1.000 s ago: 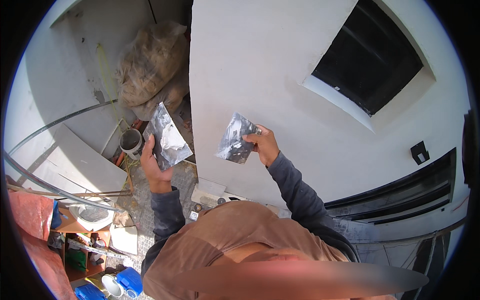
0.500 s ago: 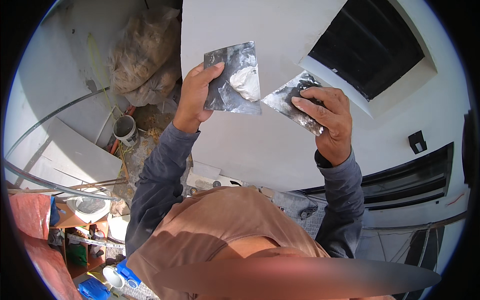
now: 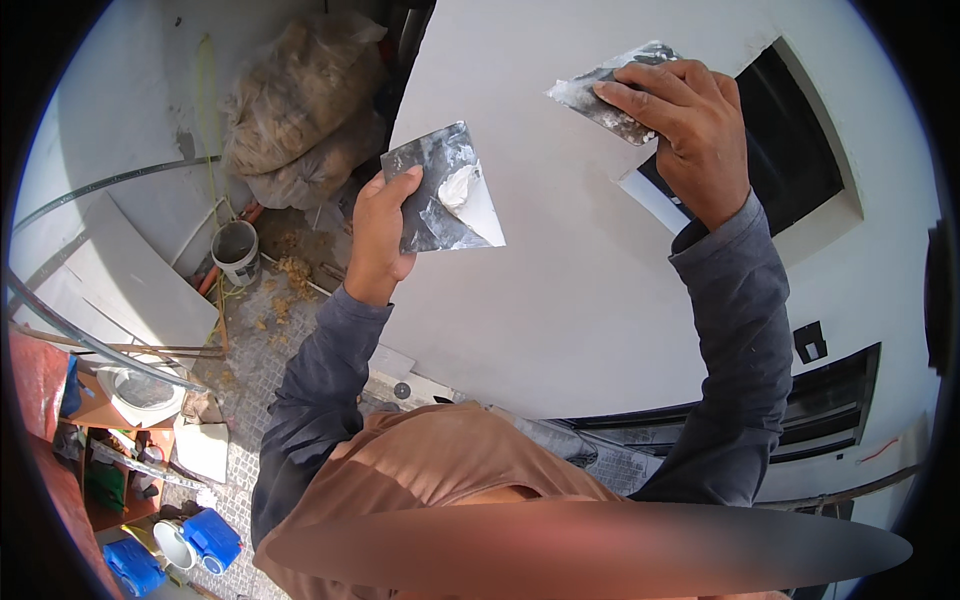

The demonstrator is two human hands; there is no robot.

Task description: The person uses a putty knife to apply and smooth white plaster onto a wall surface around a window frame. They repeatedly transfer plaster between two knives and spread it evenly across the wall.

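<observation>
My left hand (image 3: 378, 232) grips the edge of a thin, flat filling blade (image 3: 424, 222), thumb on top. A lump of white putty (image 3: 459, 190) sits on its right half, and pale smears cover the rest. Higher up and to the right, my right hand (image 3: 690, 120) is closed round a second filling blade (image 3: 617, 98), smeared with white along its edge. Its far end is over the white wall (image 3: 530, 300), left of the dark window opening (image 3: 800, 150). Whether it touches the wall I cannot tell. The two blades are well apart.
At the back left are clear bags of brownish material (image 3: 305, 100) and a bucket (image 3: 237, 252). A curved metal rail (image 3: 110, 183) crosses the left side. Lower left stand wooden shelves (image 3: 150, 470) and blue containers (image 3: 212, 540) on a paved floor. A lower dark window (image 3: 825, 405) is at right.
My right hand has moved up and away from the left blade with its own blade. The putty lump on the left blade looks smaller. My left hand sits slightly lower and farther left.
</observation>
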